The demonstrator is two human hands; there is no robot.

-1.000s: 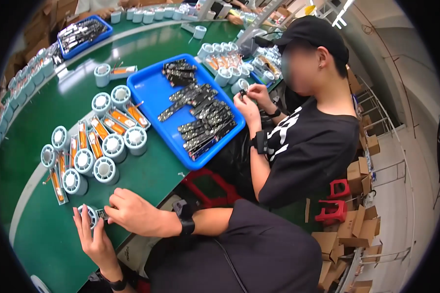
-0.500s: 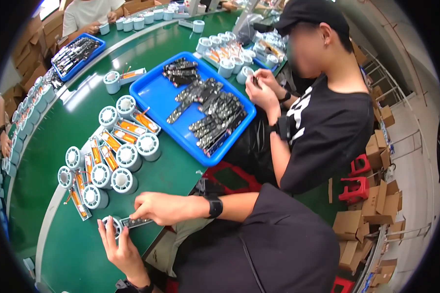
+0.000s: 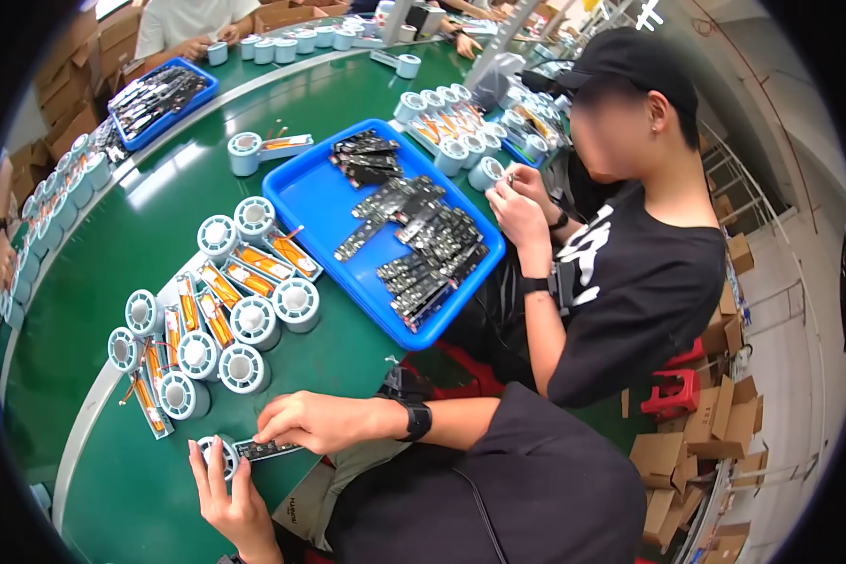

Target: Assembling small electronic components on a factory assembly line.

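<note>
A: What is seen at the left edge?

B: A green table [image 3: 113, 282] is shown, curving away. Pale round fan units [image 3: 240, 367] are laid on it in rows, each joined to an orange strip [image 3: 218, 282].

A: And what is held near the lower edge?

B: 1 fan [image 3: 218, 453] with a dark board [image 3: 271, 449] attached is held just above the table's near edge. The fan is gripped by the left hand [image 3: 227, 493] from below, with the fingers curled up around its round body. The board is pinched by the right hand [image 3: 315, 423], whose fingers are pressed together on the strip's upper edge. A dark watch [image 3: 415, 420] is worn on that wrist.

A: What is found toward the middle?

B: A blue tray [image 3: 324, 202] is set on the table, well apart from the hands. Many dark boards [image 3: 423, 254] are piled in it in loose rows.

A: And to the right?

B: A person in a black shirt [image 3: 630, 291] and black cap is seated beside the tray. Something small is worked by that person's 2 hands [image 3: 517, 202], raised over the tray's far corner; what it is cannot be told. More fans [image 3: 451, 150] are grouped just beyond them. Cardboard boxes [image 3: 686, 461] and a red stool [image 3: 667, 399] are seen on the floor at the far right.
</note>
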